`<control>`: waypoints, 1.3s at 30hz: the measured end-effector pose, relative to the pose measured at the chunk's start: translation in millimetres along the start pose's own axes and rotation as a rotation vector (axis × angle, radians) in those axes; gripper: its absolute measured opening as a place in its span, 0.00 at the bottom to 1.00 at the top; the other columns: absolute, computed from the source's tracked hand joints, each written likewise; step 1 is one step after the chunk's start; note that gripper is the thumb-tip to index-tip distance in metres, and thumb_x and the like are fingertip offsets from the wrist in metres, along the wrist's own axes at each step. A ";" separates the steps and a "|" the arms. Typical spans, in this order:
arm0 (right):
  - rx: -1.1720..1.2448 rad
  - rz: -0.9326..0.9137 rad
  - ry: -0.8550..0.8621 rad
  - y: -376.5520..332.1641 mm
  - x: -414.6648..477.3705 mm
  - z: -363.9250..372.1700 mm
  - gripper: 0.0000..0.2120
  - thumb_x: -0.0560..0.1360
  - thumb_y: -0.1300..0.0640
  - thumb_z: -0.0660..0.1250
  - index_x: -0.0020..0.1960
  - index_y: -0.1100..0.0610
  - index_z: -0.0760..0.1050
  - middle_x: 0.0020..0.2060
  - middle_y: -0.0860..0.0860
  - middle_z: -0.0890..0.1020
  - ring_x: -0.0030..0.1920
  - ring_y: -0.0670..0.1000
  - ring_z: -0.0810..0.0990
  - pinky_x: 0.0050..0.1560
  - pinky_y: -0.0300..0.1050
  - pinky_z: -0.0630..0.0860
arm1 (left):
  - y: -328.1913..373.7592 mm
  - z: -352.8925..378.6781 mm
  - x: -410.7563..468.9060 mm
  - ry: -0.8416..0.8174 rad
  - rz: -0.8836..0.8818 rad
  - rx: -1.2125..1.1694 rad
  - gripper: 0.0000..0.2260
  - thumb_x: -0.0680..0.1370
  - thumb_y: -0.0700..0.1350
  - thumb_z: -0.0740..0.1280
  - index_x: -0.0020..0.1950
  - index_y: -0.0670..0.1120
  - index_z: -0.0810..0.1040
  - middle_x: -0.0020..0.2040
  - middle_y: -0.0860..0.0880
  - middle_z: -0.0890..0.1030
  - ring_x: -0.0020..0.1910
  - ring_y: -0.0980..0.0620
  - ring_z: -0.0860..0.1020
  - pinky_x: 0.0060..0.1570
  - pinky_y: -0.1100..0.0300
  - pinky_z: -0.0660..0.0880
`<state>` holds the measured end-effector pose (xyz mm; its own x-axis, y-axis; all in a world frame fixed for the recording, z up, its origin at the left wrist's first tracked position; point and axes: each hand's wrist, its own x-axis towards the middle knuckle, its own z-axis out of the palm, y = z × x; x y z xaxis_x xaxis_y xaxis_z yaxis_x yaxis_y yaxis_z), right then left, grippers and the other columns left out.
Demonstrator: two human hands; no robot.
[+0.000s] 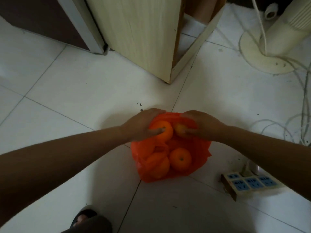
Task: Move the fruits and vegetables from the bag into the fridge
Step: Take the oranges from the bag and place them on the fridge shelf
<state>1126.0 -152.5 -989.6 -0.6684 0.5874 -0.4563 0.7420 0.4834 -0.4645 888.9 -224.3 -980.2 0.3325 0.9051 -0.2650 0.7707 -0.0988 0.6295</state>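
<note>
Grip, left hand [143, 126]: fingers and thumb curled round an orange [164, 132] at the bag's 11 o'clock edge, thumb laid across its top.
Grip, right hand [202, 127]: closed on a smaller yellow fruit [180, 129] just beside the orange; motion blur hides how the fingers lie.
Bag [201, 148]: orange plastic, on the floor tiles [75, 91] at 6 o'clock from the middle of the view, mouth open upward.
Left in the bag: one bare orange [180, 159] at its 5 o'clock side; another [157, 165] touching it at 7 o'clock, veiled by a fold of plastic.
Hard to make out: a dark-fronted unit [42, 19] at 10 o'clock, cut off by the frame; whether it is the fridge, cannot tell.
Cut off: a wooden cabinet [139, 31] at 12 o'clock, a fan stand [267, 61] at 2 o'clock, a sandalled foot [84, 217] at 7 o'clock.
Writing: a power strip [250, 183] at 4 o'clock has blue sockets; its markings are too small to read.
</note>
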 end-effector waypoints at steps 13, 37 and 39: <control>-0.082 -0.225 0.032 -48.0 10.4 9.0 0.29 0.75 0.46 0.65 0.73 0.51 0.60 0.71 0.50 0.65 0.69 0.50 0.63 0.63 0.38 0.57 | -38.4 11.0 -33.1 -0.132 -0.130 0.112 0.39 0.70 0.61 0.60 0.76 0.48 0.52 0.77 0.47 0.56 0.75 0.51 0.56 0.68 0.66 0.50; 0.049 -0.167 0.257 -67.9 -15.2 -33.3 0.36 0.70 0.44 0.70 0.73 0.51 0.58 0.71 0.50 0.63 0.67 0.51 0.65 0.65 0.50 0.69 | -3.1 -35.0 -29.8 -0.007 -0.176 -0.340 0.33 0.70 0.63 0.63 0.73 0.55 0.62 0.69 0.56 0.67 0.67 0.58 0.66 0.62 0.60 0.68; 0.090 -0.187 0.296 -67.0 -24.9 -40.1 0.36 0.70 0.45 0.70 0.72 0.52 0.60 0.70 0.50 0.65 0.66 0.52 0.67 0.62 0.50 0.72 | 15.5 -38.2 -18.9 0.015 -0.164 -0.504 0.36 0.68 0.62 0.68 0.73 0.59 0.59 0.66 0.60 0.67 0.62 0.60 0.70 0.56 0.64 0.73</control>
<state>1095.0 -173.5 -916.6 -0.7383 0.6631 -0.1234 0.5918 0.5491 -0.5902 873.8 -227.2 -937.5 0.2187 0.8982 -0.3813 0.4534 0.2525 0.8548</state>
